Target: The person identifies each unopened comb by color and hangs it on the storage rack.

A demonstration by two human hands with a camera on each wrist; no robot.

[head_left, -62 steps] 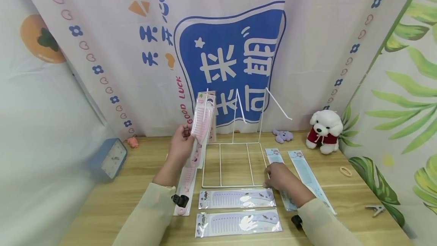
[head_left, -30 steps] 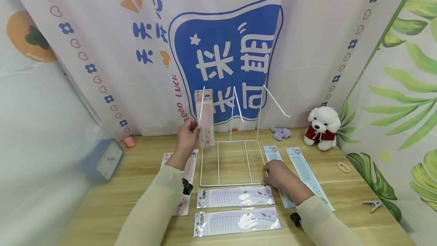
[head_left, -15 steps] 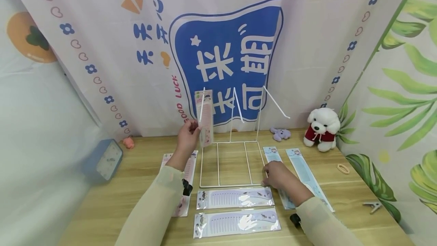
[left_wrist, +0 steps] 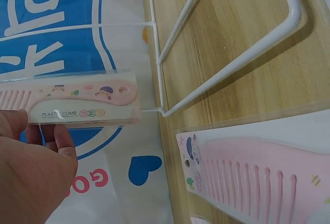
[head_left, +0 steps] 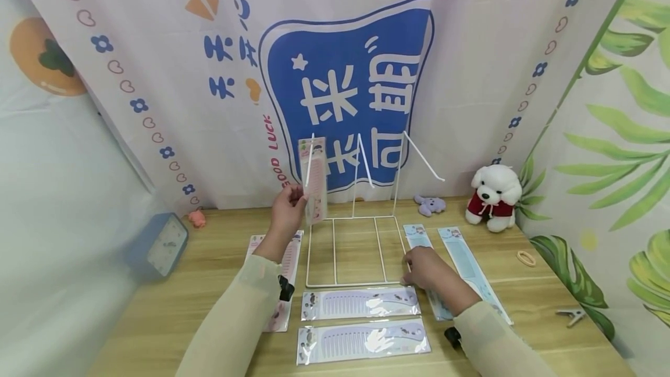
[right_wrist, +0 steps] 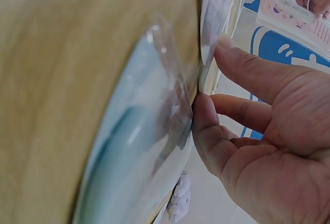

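L hand [head_left: 288,209] pinches a packaged pink comb [head_left: 314,182] w/ thumb & fingers; the pack hangs upright on the left hook of the white wire rack [head_left: 356,249], above the wooden table [head_left: 209,284]. R hand [head_left: 426,269] rests fingertips [right_wrist: 206,112] on the rack's front right corner, fingers relaxed, gripping nothing, just beside a blue comb pack [head_left: 419,237]. Two purple comb packs [head_left: 361,302] lie in front of the rack; another pink comb pack [left_wrist: 258,177] lies flat under the L forearm.

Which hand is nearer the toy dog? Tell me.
Right. The right hand rests at the wire rack's front right corner, left of and nearer the camera than the toy dog. The left hand is beyond the rack, holding a pink comb.
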